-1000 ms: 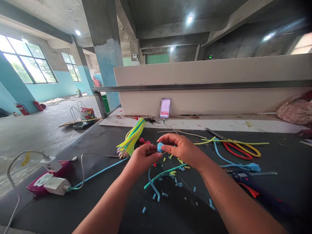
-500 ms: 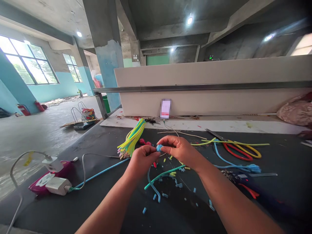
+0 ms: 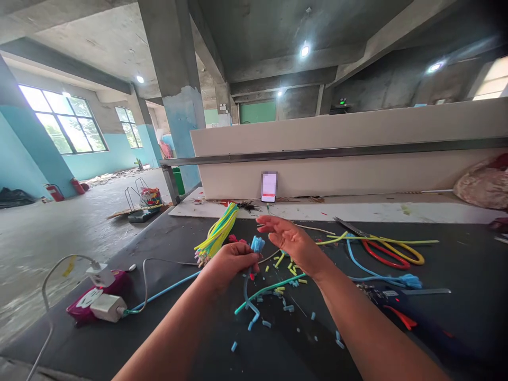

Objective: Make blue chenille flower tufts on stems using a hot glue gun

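Between the thumb and fingers of my left hand (image 3: 230,262) is a blue cord with a tufted end (image 3: 257,243), the tuft pointing up. A bent length of blue cord (image 3: 251,304) hangs just below that hand; whether it belongs to the held piece I cannot tell. My right hand (image 3: 291,241) is apart from the tuft, to its right, fingers stretched out and holding nothing. Beneath the hands lie a green cord (image 3: 270,288) and several cut yellow and blue bits (image 3: 289,308). A similar blue cord with a tufted end (image 3: 410,281) rests at the right.
Scissors (image 3: 391,251) with red and yellow handles lie at the right, above a dark tool (image 3: 397,304). A bundle of yellow and green cords (image 3: 218,233) is at the back left. Left stand a purple power strip (image 3: 81,312) and plugs. A phone (image 3: 269,187) leans on the board.
My right hand has let go of the blue tuft and opened, moving slightly away. My left hand keeps its pinch, and more of the tuft shows. The view has tilted up a little.
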Tool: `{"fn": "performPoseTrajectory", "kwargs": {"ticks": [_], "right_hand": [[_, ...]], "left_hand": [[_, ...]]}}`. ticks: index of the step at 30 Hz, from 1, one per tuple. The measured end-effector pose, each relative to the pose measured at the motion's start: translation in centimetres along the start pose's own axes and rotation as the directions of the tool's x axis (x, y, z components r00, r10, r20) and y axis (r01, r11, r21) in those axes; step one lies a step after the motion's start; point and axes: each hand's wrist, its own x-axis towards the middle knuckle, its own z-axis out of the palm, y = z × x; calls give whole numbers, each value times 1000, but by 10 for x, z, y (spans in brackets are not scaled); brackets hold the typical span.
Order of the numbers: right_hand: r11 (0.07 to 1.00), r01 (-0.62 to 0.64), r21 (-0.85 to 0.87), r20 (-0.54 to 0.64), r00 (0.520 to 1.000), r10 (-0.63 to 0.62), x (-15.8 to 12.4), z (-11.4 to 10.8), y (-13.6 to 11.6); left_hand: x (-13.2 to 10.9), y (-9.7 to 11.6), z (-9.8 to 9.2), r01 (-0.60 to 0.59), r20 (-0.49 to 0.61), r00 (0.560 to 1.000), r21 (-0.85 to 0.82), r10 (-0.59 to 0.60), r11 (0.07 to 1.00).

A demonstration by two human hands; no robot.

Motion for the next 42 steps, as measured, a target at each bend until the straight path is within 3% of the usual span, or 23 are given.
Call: {"fn": "performPoseTrajectory", "kwargs": {"ticks": [7,12,18,21,25,27,30,33,39,42], "right_hand": [[989,-71,-129,-247,968,38,3,-4,14],[965,-112,-238,-177,982,71,2,5,12],[961,-166,-221,-63,986,155,0,25,-3],[978,-175,-115,-17,985,174,-1,27,-7],[988,-137,66,31,990,135,-2,21,-7],[982,-109,154,50,993,103,-2,17,-7],[963,-95,251,98,993,72,-2,14,-6],[948,-110,300,148,987,68,-3,15,-2],[943,-135,305,177,981,83,-1,15,6],[943,-141,303,189,978,86,-1,11,9]], "left_hand": [[14,-1,-3,-60,-164,981,230,100,971],[14,-15,0,-69,-304,938,305,166,950],[4,-12,5,-108,-410,864,417,292,903],[-1,-6,4,-143,-370,888,345,274,928],[-10,2,-2,-134,-88,988,-39,130,990],[-14,4,-5,-80,54,994,-186,92,979],[-15,2,-5,-34,145,986,-309,82,950],[-12,-3,-4,-40,147,984,-365,100,930],[-9,-6,-4,-106,-14,994,-310,107,945],[-9,-4,-7,-146,-12,989,-286,148,947]]}}
